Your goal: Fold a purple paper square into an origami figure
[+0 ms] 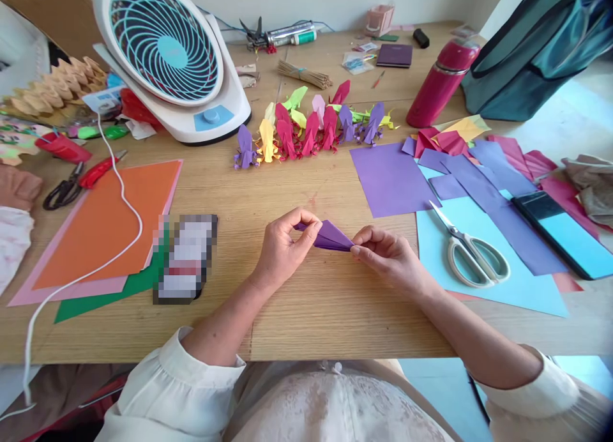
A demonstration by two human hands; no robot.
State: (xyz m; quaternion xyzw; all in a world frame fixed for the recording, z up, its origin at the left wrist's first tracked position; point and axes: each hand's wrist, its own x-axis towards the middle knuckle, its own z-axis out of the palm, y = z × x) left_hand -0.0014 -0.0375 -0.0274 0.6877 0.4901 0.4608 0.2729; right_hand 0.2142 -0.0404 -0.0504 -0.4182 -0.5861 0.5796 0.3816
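Observation:
A small folded purple paper [330,236] is held just above the wooden table, its narrow tip toward the right. My left hand [288,243] pinches its left end between thumb and fingers. With thumb and fingertips, my right hand [385,253] grips the pointed right tip. Beyond the hands stands a row of several folded paper figures [309,132] in purple, yellow, red, pink and green. A flat purple sheet [395,179] lies behind my right hand. White-handled scissors [472,253] rest on a light blue sheet [517,289] to the right.
A white fan [211,97] stands at the back left, its cable [125,193] crossing orange sheets [105,225]. A blurred phone [186,260] lies left of my hands. Another phone [565,234], a pink bottle [443,84] and a teal bag [522,59] are at the right.

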